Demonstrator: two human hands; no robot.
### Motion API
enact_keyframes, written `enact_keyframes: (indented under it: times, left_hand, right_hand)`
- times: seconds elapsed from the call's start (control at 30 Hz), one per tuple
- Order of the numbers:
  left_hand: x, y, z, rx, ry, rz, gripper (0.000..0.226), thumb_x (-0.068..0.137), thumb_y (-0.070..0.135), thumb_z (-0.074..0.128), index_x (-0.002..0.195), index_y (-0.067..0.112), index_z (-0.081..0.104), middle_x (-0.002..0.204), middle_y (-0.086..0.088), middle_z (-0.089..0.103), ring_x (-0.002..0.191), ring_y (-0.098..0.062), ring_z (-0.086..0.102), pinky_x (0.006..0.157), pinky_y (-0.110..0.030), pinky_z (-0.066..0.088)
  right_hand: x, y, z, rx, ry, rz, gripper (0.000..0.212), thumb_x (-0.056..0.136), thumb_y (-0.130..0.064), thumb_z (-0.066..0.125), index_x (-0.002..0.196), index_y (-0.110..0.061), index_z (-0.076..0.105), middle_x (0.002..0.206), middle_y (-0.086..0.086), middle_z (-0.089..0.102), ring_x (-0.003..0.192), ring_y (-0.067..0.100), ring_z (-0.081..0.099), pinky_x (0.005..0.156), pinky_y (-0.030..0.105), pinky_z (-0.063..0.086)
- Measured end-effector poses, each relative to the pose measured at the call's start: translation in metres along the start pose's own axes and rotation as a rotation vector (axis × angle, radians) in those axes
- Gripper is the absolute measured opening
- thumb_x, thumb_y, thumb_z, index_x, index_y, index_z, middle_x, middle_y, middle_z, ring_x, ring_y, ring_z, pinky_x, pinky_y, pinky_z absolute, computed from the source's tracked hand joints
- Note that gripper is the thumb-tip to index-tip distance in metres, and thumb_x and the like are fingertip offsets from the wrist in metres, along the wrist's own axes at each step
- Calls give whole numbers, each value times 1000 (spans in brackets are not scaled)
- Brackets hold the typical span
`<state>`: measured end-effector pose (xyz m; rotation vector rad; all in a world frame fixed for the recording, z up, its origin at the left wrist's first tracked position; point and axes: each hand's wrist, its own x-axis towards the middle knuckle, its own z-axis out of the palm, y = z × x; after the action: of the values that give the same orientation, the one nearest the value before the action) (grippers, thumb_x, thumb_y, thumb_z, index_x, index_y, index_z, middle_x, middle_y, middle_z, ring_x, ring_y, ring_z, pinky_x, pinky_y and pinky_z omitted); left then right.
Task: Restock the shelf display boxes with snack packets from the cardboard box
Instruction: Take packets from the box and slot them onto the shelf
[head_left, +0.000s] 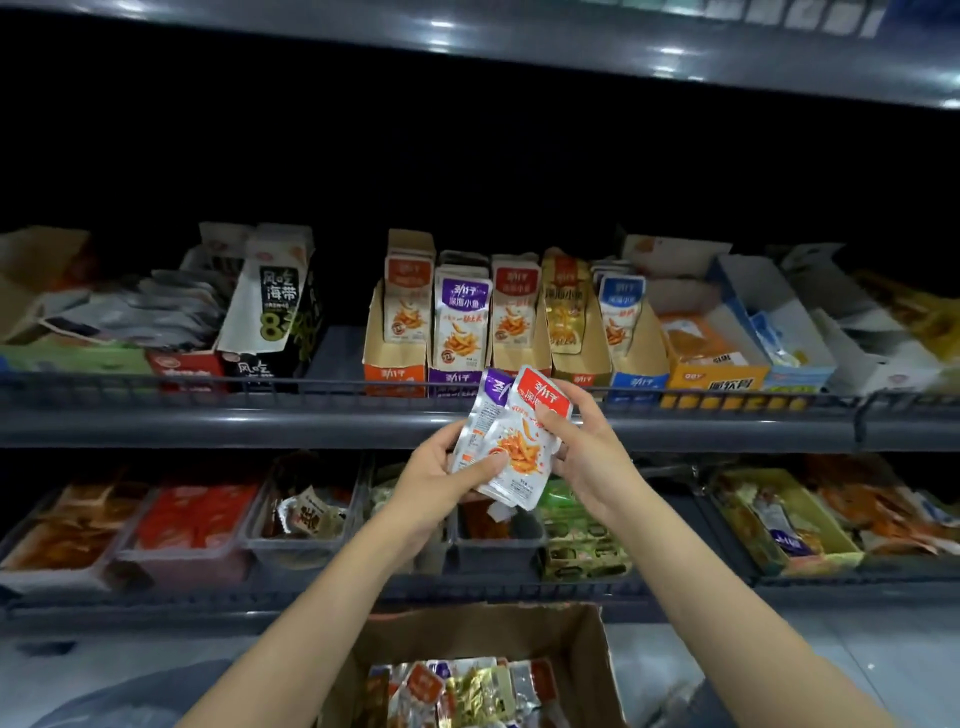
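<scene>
A dark metal shelf (260, 422) is seen running across the whole view, with a lower tier of trays (298, 551) beneath it. At the bottom edge, an open cardboard box (587, 657) is seen below the forearms, and loose snack packets (467, 691) in mixed colours are heaped inside it. On the shelf, a row of display boxes (522, 359) is stood side by side behind the wire front rail, each filled with upright packets. Among them, an orange display box (393, 374) and a purple display box (453, 378) are set touching.

Both hands are raised in front of the rail, just below the purple box. A small fanned stack of packets is held between them. The left hand (441, 478) is curled round the stack's lower edge, with the thumb laid across the front. The right hand (582, 447) grips the stack's right side, its thumb pressed on the front. A red-topped packet (519, 460) lies foremost, and a purple-topped packet (483, 410) is tucked behind it, silver back partly shown.
</scene>
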<state>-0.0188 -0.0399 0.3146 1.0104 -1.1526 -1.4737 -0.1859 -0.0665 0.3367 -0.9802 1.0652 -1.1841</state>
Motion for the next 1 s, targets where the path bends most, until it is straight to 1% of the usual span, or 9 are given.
enact_keyframes:
  times: [0.17, 0.33, 0.53, 0.67, 0.7, 0.8, 0.87, 0.93, 1.0]
  left_hand:
    - [15, 22, -2, 60, 5, 29, 41, 80, 9, 72, 117, 20, 59, 104, -2, 73, 91, -15, 71, 66, -23, 56]
    - [36, 42, 5, 99, 7, 66, 44, 79, 8, 74, 119, 17, 58, 107, -4, 71, 94, -17, 70, 71, -27, 58]
    - [57, 60, 8, 101, 106, 110, 40, 86, 16, 67, 125, 17, 55, 108, 2, 70, 93, -13, 69, 76, -29, 58]
    - [68, 74, -18, 176, 266, 152, 51, 86, 24, 68, 133, 19, 48, 125, 0, 61, 111, -18, 61, 97, -39, 48]
    - [71, 77, -25, 195, 290, 166, 48, 86, 24, 68, 130, 19, 50, 123, 0, 61, 110, -18, 60, 96, -36, 49]
    - [79, 86, -43, 212, 341, 204, 26, 89, 16, 63, 112, 25, 53, 97, 13, 64, 85, -2, 61, 69, -19, 47]
    - [84, 92, -51, 223, 351, 219, 24, 90, 15, 62, 110, 25, 54, 91, 17, 62, 79, 3, 59, 61, -14, 45]
    - [90, 95, -56, 226, 364, 227, 22, 90, 15, 62, 107, 26, 54, 90, 17, 61, 76, 5, 58, 57, -10, 46]
    - [95, 96, -59, 210, 368, 227, 21, 90, 15, 63, 100, 31, 54, 89, 17, 61, 74, 5, 59, 55, -9, 48]
  right_hand:
    - [9, -32, -14, -136, -104, -52, 52, 82, -8, 69, 128, -23, 49, 114, 10, 67, 99, 24, 69, 80, 39, 58]
    - [20, -57, -24, -186, -141, -75, 51, 80, -6, 70, 121, -27, 49, 110, 10, 69, 96, 23, 69, 74, 32, 59]
    - [45, -78, -32, -191, -60, -162, 52, 77, -5, 72, 122, -22, 51, 109, 9, 69, 94, 20, 70, 69, 27, 58]
    - [73, -93, -37, -256, 24, -279, 55, 80, -5, 70, 127, -24, 49, 110, 4, 68, 99, 17, 67, 77, 29, 58]
    - [81, -97, -37, -289, 44, -308, 55, 81, -6, 69, 128, -24, 48, 111, 3, 67, 101, 17, 66, 79, 30, 57]
    - [108, -107, -30, -354, 88, -383, 52, 82, -4, 69, 126, -22, 49, 109, -1, 64, 100, 15, 63, 72, 22, 56]
    - [126, -112, -24, -410, 99, -427, 50, 82, -1, 68, 127, -13, 49, 108, 1, 63, 100, 16, 62, 68, 17, 55]
    - [145, -113, -18, -489, 66, -470, 46, 82, 0, 67, 124, -10, 50, 108, 4, 62, 103, 19, 61, 71, 15, 54]
    - [161, -111, -14, -593, 17, -507, 45, 83, 0, 67, 121, -18, 50, 111, 2, 61, 106, 18, 60, 83, 22, 52]
